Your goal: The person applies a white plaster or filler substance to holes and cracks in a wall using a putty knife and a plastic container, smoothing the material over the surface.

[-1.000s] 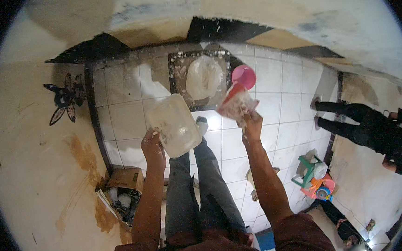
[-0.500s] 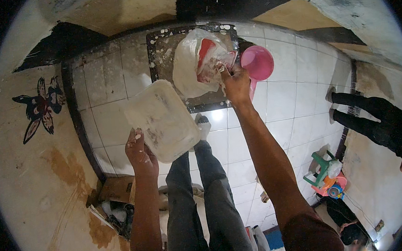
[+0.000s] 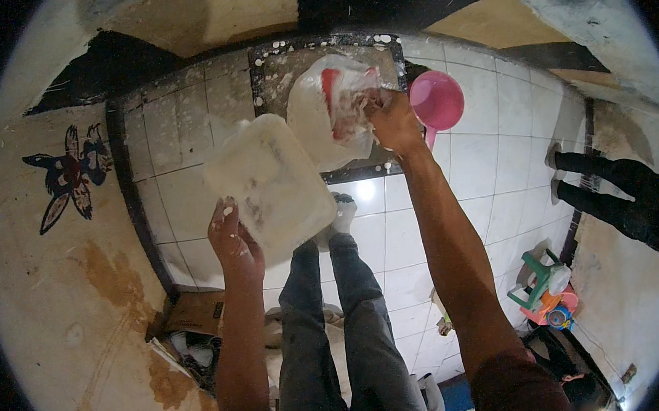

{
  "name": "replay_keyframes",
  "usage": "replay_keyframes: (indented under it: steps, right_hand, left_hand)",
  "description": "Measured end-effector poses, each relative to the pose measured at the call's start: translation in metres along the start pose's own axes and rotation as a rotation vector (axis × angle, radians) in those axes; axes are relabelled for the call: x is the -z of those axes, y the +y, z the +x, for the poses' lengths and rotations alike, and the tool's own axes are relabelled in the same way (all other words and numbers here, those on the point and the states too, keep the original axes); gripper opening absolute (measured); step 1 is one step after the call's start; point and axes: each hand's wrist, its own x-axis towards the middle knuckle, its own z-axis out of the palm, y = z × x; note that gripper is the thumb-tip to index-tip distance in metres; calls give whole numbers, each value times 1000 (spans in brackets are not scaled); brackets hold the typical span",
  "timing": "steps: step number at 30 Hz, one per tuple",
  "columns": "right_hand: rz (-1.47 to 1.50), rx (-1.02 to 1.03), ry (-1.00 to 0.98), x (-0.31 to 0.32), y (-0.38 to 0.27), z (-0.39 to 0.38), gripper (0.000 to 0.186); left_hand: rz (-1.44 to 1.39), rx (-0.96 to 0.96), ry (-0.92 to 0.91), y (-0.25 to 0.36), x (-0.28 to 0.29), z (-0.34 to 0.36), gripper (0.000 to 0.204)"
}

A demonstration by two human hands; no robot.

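Note:
My left hand [image 3: 234,239] is closed on the near left side of a whitish rectangular plastic tub [image 3: 279,197], its surface smeared with white powder. White powder also marks my fingers. The tub is held in the air, tilted, above the tiles. To its right, my right hand [image 3: 394,121] is closed on the crumpled, clear plastic bag [image 3: 312,119] with red print, dusted white. Some fingertips are hidden by the bag's folds. The bag is over a dark, white-spotted low table or board [image 3: 274,72]. Beside my right hand is a pink dipper [image 3: 437,100] with its handle toward me.
A cardboard box [image 3: 192,313] and clutter lie along the left wall. On the right are a green stool [image 3: 533,279], a pink basin [image 3: 554,308] with a blue can, and a person in dark trousers [image 3: 610,178]. My feet stand on white tiles [image 3: 468,165].
The tub's far edge has shifted, and a faint white haze shows there. My right hand has turned at the bag, whose red part is now more folded over. The view has shifted slightly.

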Motion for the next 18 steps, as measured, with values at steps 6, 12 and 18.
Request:
replay_keyframes:
  steps: [6, 12, 18]
  right_hand:
    - [118, -74, 92, -8, 2, -11, 24]
    - [90, -52, 104, -25, 14, -28, 22]
    - [76, -50, 46, -26, 12, -24, 21]
  left_hand:
    - [-244, 57, -188, -14, -32, 33, 47]
    - [-414, 100, -215, -31, -58, 61, 47]
    - [-386, 99, -223, -36, -70, 67, 49]
